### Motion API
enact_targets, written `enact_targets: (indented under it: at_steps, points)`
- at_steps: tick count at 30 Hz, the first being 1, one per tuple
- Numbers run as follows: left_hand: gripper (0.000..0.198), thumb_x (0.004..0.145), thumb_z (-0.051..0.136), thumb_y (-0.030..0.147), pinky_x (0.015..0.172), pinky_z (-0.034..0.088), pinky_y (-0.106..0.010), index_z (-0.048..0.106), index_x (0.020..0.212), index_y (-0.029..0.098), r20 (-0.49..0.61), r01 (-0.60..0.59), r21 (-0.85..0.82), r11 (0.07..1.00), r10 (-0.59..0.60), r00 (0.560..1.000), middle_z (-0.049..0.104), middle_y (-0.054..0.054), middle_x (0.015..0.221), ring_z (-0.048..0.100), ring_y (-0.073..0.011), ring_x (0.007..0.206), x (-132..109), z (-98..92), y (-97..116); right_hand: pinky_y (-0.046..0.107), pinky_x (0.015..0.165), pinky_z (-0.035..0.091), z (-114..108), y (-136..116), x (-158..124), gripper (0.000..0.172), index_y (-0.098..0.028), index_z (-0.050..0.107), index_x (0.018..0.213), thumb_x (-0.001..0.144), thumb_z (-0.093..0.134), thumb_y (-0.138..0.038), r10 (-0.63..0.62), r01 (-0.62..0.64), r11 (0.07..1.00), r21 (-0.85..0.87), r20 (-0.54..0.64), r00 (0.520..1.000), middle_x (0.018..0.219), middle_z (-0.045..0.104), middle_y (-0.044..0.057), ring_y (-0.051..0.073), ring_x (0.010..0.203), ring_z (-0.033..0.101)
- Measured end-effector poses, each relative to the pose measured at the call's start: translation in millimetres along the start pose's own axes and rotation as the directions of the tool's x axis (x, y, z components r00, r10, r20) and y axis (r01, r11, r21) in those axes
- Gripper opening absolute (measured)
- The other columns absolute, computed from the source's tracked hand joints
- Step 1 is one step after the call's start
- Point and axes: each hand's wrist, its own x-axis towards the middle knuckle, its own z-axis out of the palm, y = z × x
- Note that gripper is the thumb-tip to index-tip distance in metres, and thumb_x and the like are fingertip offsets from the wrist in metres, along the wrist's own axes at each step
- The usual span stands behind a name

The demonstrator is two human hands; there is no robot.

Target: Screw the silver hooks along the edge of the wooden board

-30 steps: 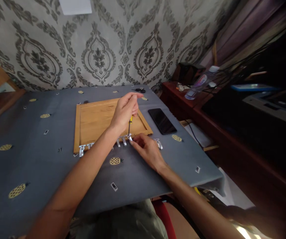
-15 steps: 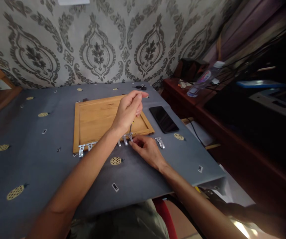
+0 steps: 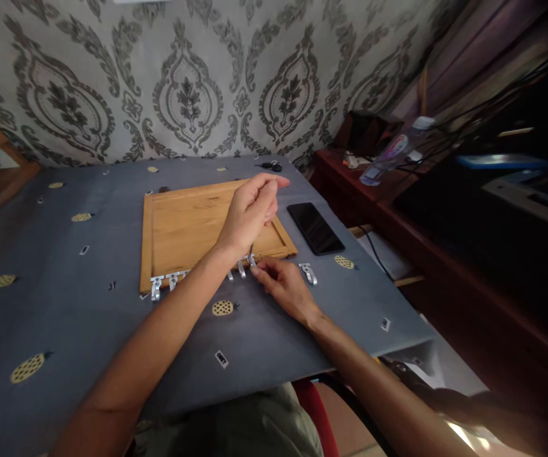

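Note:
My left hand (image 3: 254, 206) is closed around a screwdriver, its handle hidden in the fingers. The thin shaft (image 3: 251, 249) points down onto a silver metal hook (image 3: 251, 260) at the near right edge of a framed wooden board (image 3: 185, 222). With thumb and finger, my right hand (image 3: 286, 285) pinches that same hook. More metal hooks (image 3: 155, 289) line the board's near edge, some hidden behind my left forearm. One loose hook (image 3: 308, 273) lies on the cloth to the right of my right hand.
A black phone (image 3: 315, 228) lies right of the board on the grey tablecloth (image 3: 102, 330). Keys (image 3: 272, 166) rest near the wall. On the dark red desk (image 3: 373, 197) at the right stand a plastic bottle (image 3: 395, 152) and cables.
Both hands stay at the same hook. My left hand's fingers have turned slightly round the screwdriver, and the view has shifted a little.

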Motion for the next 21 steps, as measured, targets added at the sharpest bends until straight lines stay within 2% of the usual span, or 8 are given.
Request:
enact_targets:
  at_steps: [12, 21]
  points:
    - [0.024, 0.099, 0.042, 0.013, 0.045, 0.026, -0.019, 0.059, 0.082, 0.016, 0.005, 0.035, 0.012, 0.999, -0.035, 0.999, 0.034, 0.008, 0.050, 0.031, -0.0056, 0.044, -0.6, 1.6, -2.0, 0.026, 0.053, 0.035, 0.5, -1.3, 1.6, 0.030, -0.020, 0.052, 0.068, 0.088, 0.054, -0.042, 0.002, -0.002, 1.000, 0.002, 0.020, 1.000, 0.059, 0.051, -0.001, 0.013, 0.054, 0.047]
    - [0.024, 0.099, 0.041, 0.014, 0.044, 0.024, -0.020, 0.058, 0.084, 0.017, -0.014, 0.010, 0.031, 0.999, -0.010, 1.000, 0.034, 0.008, 0.050, 0.029, -0.0053, 0.043, -1.5, 3.7, -4.4, 0.026, 0.055, 0.035, -1.4, -2.5, 2.9, 0.028, -0.020, 0.053, 0.069, 0.089, 0.053, -0.040, -0.030, 0.030, 0.999, -0.033, 0.022, 0.999, 0.062, 0.053, 0.000, 0.013, 0.058, 0.045]
